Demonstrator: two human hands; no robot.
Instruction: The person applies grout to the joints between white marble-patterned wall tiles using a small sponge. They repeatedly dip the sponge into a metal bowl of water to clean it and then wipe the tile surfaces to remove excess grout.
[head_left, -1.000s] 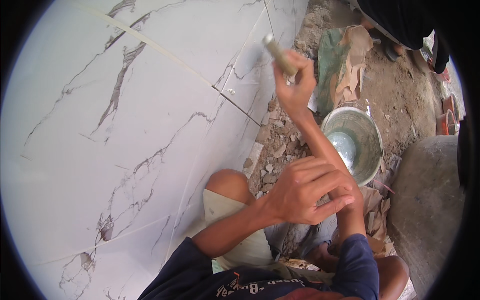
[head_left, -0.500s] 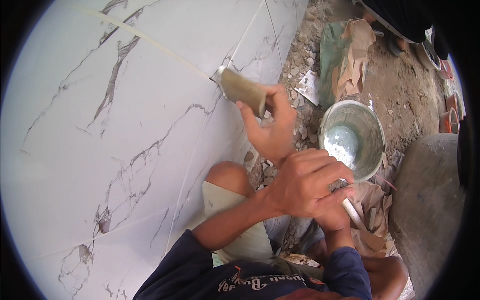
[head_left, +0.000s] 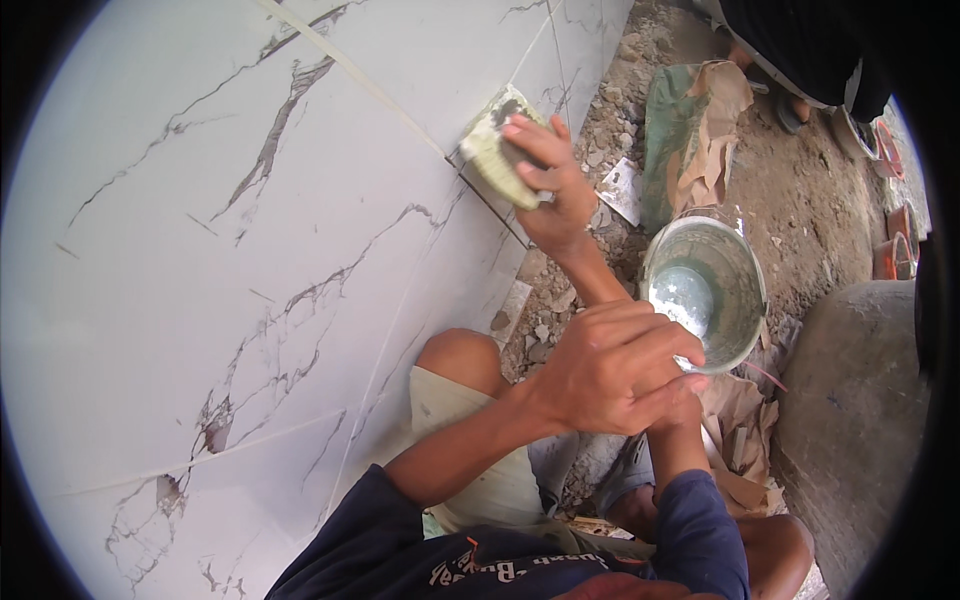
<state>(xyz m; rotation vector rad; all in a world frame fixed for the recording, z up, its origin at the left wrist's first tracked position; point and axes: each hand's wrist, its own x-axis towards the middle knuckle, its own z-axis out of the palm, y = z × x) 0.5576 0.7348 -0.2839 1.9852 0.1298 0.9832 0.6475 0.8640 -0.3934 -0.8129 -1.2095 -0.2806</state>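
My right hand [head_left: 555, 180] presses a yellowish-green sponge [head_left: 490, 165] with its fingers laid over the top. White smears and a dark patch mark the sponge. It rests against white marble-patterned tiles [head_left: 330, 210], where joints meet close to the tiles' edge. A dark open joint [head_left: 490, 208] runs from beneath the sponge toward that edge. My left hand [head_left: 625, 365] crosses over my right forearm [head_left: 600, 280], fingers curled around it; part of the grip is hidden. Just right of the left hand stands a grey bucket [head_left: 745, 300] with cloudy water [head_left: 685, 290] in it.
Rubble [head_left: 610, 130] lines the tile edge. Beyond the bucket lie a green and brown torn sack [head_left: 710, 130] and a white tile scrap [head_left: 622, 190]. Crumpled brown paper [head_left: 740, 430] lies nearer, beside a large grey rounded object [head_left: 850, 420]. Another person's foot [head_left: 792, 115] shows at far right.
My right hand has moved away from my body and turned the sponge from a raised, edge-on hold to flat on the tiles. My left hand stays on the forearm. The view has shifted slightly.
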